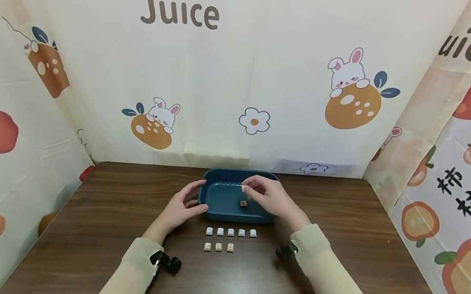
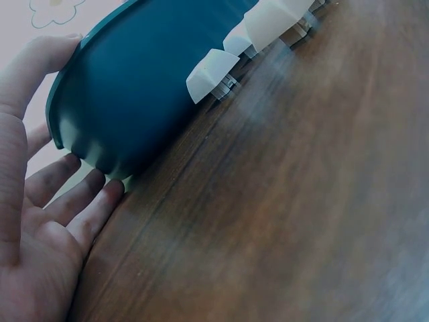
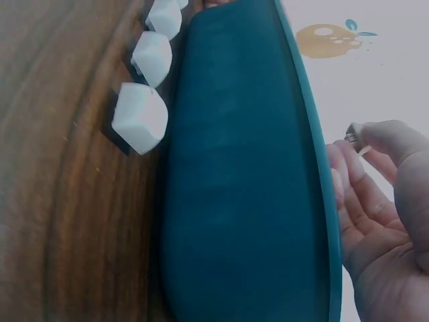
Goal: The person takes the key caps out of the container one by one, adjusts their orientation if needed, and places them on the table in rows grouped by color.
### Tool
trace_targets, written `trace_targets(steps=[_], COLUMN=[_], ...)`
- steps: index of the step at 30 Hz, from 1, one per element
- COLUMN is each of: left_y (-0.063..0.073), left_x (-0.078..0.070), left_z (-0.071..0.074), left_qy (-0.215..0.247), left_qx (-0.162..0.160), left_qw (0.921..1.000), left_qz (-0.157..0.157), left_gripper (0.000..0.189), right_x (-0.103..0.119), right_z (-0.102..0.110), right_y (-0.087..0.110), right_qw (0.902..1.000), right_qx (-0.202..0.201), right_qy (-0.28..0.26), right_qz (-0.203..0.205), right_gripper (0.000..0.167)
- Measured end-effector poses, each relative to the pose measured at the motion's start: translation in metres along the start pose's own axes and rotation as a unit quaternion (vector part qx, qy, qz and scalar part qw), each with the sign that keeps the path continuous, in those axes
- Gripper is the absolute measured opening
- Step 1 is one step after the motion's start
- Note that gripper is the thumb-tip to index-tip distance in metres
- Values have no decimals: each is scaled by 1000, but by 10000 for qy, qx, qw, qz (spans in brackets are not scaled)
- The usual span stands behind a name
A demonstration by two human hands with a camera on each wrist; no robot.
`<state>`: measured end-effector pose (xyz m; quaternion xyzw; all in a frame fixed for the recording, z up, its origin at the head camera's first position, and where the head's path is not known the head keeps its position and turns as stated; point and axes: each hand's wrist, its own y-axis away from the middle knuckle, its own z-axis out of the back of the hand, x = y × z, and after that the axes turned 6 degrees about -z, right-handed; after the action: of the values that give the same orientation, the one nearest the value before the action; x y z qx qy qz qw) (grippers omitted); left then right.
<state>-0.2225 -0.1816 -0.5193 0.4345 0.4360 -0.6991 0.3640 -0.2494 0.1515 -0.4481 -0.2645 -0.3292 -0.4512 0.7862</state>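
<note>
A blue tray point(image 1: 219, 216) stands at the table's back edge. Over it, my right hand point(image 1: 271, 196) pinches a small white keycap point(image 1: 244, 188) between thumb and fingertips; in the right wrist view the keycap point(image 3: 356, 137) shows metal pins on its underside. One small brownish key piece point(image 1: 243, 203) lies on the tray floor. My left hand point(image 1: 181, 207) rests against the tray's left end, fingers spread; in the left wrist view its fingertips touch the wall point(image 2: 100, 114). Two rows of white keycaps point(image 1: 231, 232) sit on the table in front of the tray.
Clear switch bases show beneath the keycaps point(image 2: 213, 74) in the left wrist view. The brown wooden table point(image 1: 114, 230) is bordered by printed curtains point(image 1: 226, 69) behind and at both sides. Each wrist wears a black camera point(image 1: 172, 265).
</note>
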Motion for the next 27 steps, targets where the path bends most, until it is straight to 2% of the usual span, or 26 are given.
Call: trace_targets(steps=[7,16,27], left_y=[0,0,0], left_x=[0,0,0], left_z=[0,0,-2], left_qy=[-9,-46,-89], left_qx=[-14,-20,-33], left_qw=[10000,10000,9999], left_qz=[22,26,61], left_gripper=[75,75,73], right_x=[1,3,5], right_z=[-4,-7,-10], right_y=[15,27,41], right_qw=[9984,9967,9959], right_qx=[-353,-688,-592], right_qy=[-399,-426,-668], right_qz=[188,86,112], right_gripper=[19,18,18])
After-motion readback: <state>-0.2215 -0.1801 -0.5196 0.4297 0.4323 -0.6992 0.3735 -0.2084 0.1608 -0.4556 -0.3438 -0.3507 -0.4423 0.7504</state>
